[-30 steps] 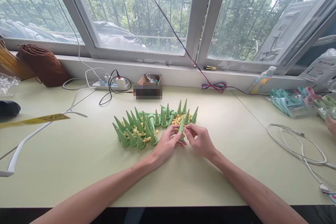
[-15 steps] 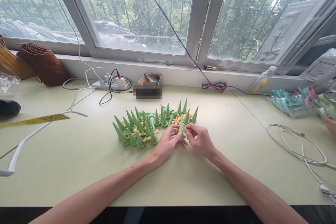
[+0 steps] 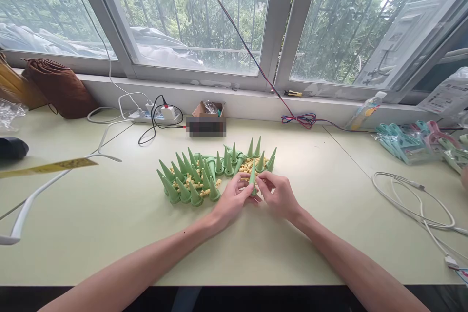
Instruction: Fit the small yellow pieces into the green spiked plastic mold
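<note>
Barely budged since a second ago, my left hand [image 3: 229, 201] and right hand [image 3: 281, 198], both sets of fingers pinched on one upright green cone [image 3: 252, 175], mid-tabletop [image 3: 109, 214], just near-edge side of the cone pile [image 3: 190, 180]

Premises: a small hand-assembly workstation. Evidence: a long pale-green counter [image 3: 91, 214] runs along barred sliding windows [image 3: 204, 14] across the top of the frame. A batch of identical green cones [image 3: 190, 178] stands at centre. A power strip [image 3: 157, 116] lies upper left of centre, bagged plastic clips [image 3: 405, 144] at the right edge, and a loose white cable [image 3: 413, 200] at lower right.
</note>
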`<state>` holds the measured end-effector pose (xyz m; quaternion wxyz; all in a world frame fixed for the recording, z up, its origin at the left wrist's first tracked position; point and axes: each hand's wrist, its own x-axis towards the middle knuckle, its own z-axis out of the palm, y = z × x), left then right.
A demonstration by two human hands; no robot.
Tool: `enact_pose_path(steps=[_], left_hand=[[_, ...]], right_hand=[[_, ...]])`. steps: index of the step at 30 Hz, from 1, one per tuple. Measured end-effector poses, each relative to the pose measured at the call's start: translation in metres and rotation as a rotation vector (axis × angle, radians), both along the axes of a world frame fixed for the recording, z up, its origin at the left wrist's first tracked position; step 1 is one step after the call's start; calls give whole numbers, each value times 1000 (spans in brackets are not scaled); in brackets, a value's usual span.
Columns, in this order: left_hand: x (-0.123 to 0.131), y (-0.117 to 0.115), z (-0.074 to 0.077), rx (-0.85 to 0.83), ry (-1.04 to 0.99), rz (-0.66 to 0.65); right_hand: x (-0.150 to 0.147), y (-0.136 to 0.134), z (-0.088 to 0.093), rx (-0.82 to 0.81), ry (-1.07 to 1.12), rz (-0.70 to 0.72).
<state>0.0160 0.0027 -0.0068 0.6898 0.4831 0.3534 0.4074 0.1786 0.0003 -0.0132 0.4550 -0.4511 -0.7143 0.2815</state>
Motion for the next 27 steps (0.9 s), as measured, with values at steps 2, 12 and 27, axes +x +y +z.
enact_pose_path(steps=[2,12,27], left_hand=[[0,0,0,0,0,-1],[0,0,-1,2,-6,-1],[-1,0,-1,-3,-4,-6]], right_hand=[[0,0,0,-1,-3,-2],[0,0,-1,3,-7,-5],[0,1,-2,17,-11,-2]])
